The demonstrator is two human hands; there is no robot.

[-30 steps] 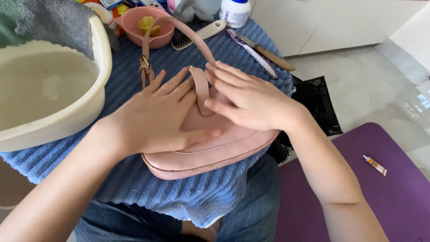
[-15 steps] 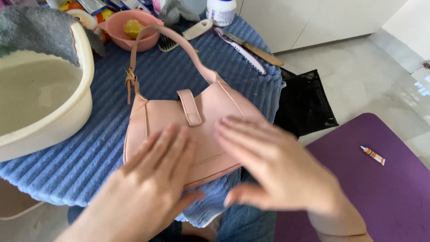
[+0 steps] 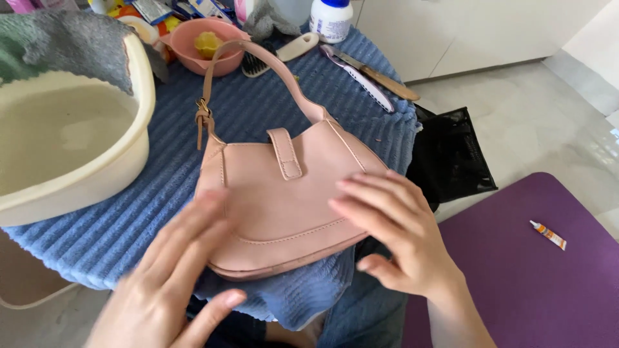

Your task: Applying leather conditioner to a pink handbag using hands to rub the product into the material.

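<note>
Head view looks down on our two hands over a pink handbag (image 3: 277,206) that lies flat on a blue ribbed towel (image 3: 109,232), its strap arching toward the far side and its flap tab facing up. Our left hand (image 3: 171,283) hovers at the bag's near left corner, blurred, fingers spread and holding nothing. Our right hand (image 3: 396,238) is open too, fingers loosely apart, their tips at or just over the bag's right edge; we cannot tell whether they press on the leather. Left of the bag sits a cream basin (image 3: 97,174) of cloudy water with a grey cloth (image 3: 71,42) draped on its rim; a pink bowl (image 3: 203,45), a brush (image 3: 277,55) and a white bottle (image 3: 332,19) stand beyond. We judge the step to be handling the bag's front face with bare palms. Any next contact calls for flat, even pressure so the bag does not slide off the towel's near edge.
</note>
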